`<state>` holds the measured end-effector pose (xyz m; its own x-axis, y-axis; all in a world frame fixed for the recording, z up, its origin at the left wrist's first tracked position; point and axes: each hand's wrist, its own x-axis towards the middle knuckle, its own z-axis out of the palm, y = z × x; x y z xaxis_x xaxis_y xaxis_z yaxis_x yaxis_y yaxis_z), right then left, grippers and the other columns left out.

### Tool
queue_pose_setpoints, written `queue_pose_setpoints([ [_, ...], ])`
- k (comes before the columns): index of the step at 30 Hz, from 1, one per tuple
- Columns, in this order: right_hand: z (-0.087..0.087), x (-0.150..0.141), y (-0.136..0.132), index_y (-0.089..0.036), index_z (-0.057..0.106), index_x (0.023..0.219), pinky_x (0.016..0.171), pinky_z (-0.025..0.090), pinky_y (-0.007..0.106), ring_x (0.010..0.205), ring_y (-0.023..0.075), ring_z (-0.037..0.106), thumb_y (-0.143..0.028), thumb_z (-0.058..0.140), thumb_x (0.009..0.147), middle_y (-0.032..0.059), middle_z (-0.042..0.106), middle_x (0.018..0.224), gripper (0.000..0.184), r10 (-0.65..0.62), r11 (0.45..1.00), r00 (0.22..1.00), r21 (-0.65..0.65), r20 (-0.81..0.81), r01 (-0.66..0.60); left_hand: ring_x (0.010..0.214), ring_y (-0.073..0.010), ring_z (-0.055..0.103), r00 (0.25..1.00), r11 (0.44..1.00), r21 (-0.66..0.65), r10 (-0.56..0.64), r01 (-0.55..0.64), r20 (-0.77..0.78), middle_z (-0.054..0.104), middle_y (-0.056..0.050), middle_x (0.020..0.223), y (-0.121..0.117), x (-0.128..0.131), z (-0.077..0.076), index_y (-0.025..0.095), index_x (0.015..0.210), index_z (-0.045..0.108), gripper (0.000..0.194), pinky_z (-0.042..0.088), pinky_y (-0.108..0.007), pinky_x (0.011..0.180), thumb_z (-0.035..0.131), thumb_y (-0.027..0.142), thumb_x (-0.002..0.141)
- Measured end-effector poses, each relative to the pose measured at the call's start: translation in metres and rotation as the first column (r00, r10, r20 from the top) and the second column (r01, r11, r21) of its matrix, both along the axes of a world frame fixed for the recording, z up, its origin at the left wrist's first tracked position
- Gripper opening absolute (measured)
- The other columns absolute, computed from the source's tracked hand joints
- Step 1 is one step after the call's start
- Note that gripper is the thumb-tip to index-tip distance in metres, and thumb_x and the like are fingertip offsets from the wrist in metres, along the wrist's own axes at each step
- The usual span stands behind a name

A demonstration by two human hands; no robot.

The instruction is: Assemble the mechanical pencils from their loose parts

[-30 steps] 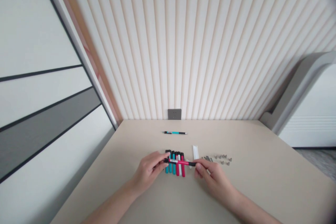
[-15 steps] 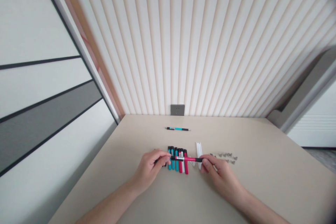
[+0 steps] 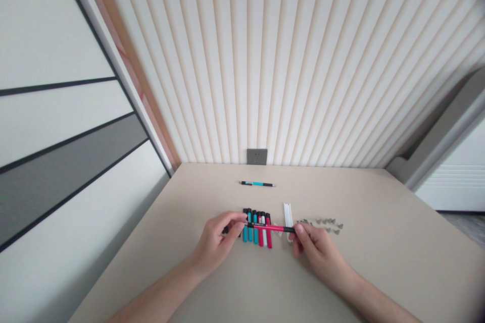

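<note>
A pink and black pen [image 3: 275, 228] lies level between my two hands, above the table. The fingers of my left hand [image 3: 219, 236] pinch its left end. At the other end, my right hand [image 3: 316, 245] grips the black part between thumb and fingers. Beneath the pen is a row of teal, pink and white pen barrels with black ends [image 3: 254, 234]. Thin white sticks [image 3: 288, 214], perhaps refills, lie just left of my right hand. Small dark parts by my left fingers are partly hidden.
An assembled teal and black pen [image 3: 258, 183] lies farther back on the beige table [image 3: 189, 197]. Several small grey metal pieces [image 3: 329, 222] are spread behind my right hand. A dark socket [image 3: 256, 156] sits on the ribbed wall at the table's back edge.
The pink pen has turned about its length, so its white label shows less. My right hand has shifted slightly to the right. Both hands still hold the pen.
</note>
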<state>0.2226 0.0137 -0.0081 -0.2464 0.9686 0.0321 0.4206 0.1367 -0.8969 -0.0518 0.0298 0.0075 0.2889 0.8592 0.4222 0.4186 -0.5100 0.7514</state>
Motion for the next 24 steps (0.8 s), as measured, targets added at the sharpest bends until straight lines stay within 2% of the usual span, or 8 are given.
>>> queue_pose_setpoints([
  [3,0.0003,-0.0004,0.0001,-0.018,0.06,0.07,0.059,0.038,0.025,0.058,0.0143,0.053,-0.053,0.029,0.1,0.0017,0.06,0.062,0.056,0.004,1.0,1.0,0.009,0.015,-0.005,0.069,-0.0132,0.065,0.999,0.999,-0.043,-0.033,0.033,-0.006,0.069,-0.002,0.073,0.0005,0.001,0.0025,0.016,0.081,0.067,0.025,0.048,-0.021,0.067,0.049,0.024,0.097],
  [5,0.0002,-0.0008,0.0003,-0.017,0.06,0.07,0.059,0.038,0.025,0.059,0.0145,0.053,-0.053,0.029,0.1,0.0018,0.06,0.062,0.056,0.005,1.0,1.0,0.009,0.019,-0.005,0.068,-0.0129,0.065,0.999,0.998,-0.041,-0.045,0.045,-0.008,0.068,-0.001,0.071,0.0009,0.0017,0.0027,0.016,0.077,0.066,0.027,0.048,-0.021,0.067,0.049,0.024,0.097],
  [9,0.0,-0.0006,-0.0003,-0.017,0.059,0.07,0.059,0.038,0.025,0.059,0.0147,0.053,-0.053,0.028,0.1,0.0016,0.059,0.061,0.056,-0.005,1.0,1.0,0.009,0.023,0.004,0.07,-0.0132,0.065,1.0,0.999,0.034,0.002,-0.002,-0.007,0.07,-0.001,0.08,0.0014,0.0027,-0.0003,0.018,0.094,0.067,0.011,0.048,-0.021,0.066,0.058,0.024,0.093],
  [13,-0.0006,-0.0001,-0.0016,-0.018,0.059,0.07,0.059,0.037,0.025,0.059,0.0144,0.052,-0.051,0.029,0.1,0.0014,0.059,0.063,0.054,0.009,1.0,1.0,0.023,0.027,-0.01,0.075,-0.0133,0.065,1.0,0.998,0.052,0.027,-0.028,0.017,0.072,-0.002,0.087,0.0007,0.0021,-0.0022,0.018,0.1,0.066,0.011,0.05,-0.021,0.07,0.059,0.023,0.092],
  [16,-0.0004,-0.0002,-0.0023,-0.018,0.057,0.07,0.059,0.035,0.025,0.06,0.0138,0.05,-0.049,0.029,0.101,0.0009,0.058,0.064,0.052,0.018,0.998,0.999,0.062,0.049,-0.021,0.073,-0.0133,0.065,1.0,1.0,0.0,-0.005,0.005,0.024,0.071,-0.003,0.085,-0.0003,0.0019,-0.001,0.017,0.108,0.064,0.018,0.051,-0.022,0.069,0.058,0.025,0.092],
  [19,0.0011,-0.0006,-0.0028,-0.018,0.057,0.07,0.058,0.033,0.025,0.058,0.0132,0.047,-0.048,0.029,0.101,0.0001,0.056,0.063,0.051,0.03,0.996,0.997,0.085,0.075,-0.036,0.069,-0.013,0.063,0.996,0.997,-0.023,-0.078,0.077,-0.047,0.069,-0.002,0.08,-0.0008,0.0032,-0.0007,0.018,0.107,0.067,0.02,0.049,-0.021,0.065,0.061,0.028,0.091],
  [21,0.0023,-0.0011,-0.0031,-0.017,0.058,0.069,0.058,0.033,0.025,0.059,0.0131,0.047,-0.049,0.03,0.101,0.0001,0.055,0.063,0.052,0.037,0.995,0.996,0.087,0.078,-0.043,0.066,-0.0126,0.061,0.99,0.994,0.025,-0.108,0.111,-0.096,0.067,-0.002,0.076,-0.0008,0.0044,-0.0014,0.019,0.103,0.069,0.016,0.047,-0.021,0.062,0.062,0.028,0.091],
  [24,0.0028,-0.0028,-0.0035,-0.016,0.06,0.068,0.057,0.032,0.025,0.058,0.0129,0.046,-0.054,0.033,0.099,0.0006,0.055,0.062,0.056,0.081,0.997,0.997,0.011,0.014,-0.082,0.064,-0.0126,0.06,0.99,0.972,0.197,-0.109,0.125,-0.093,0.065,-0.002,0.073,-0.0003,0.004,-0.0014,0.018,0.102,0.068,0.013,0.046,-0.021,0.061,0.06,0.023,0.093],
])
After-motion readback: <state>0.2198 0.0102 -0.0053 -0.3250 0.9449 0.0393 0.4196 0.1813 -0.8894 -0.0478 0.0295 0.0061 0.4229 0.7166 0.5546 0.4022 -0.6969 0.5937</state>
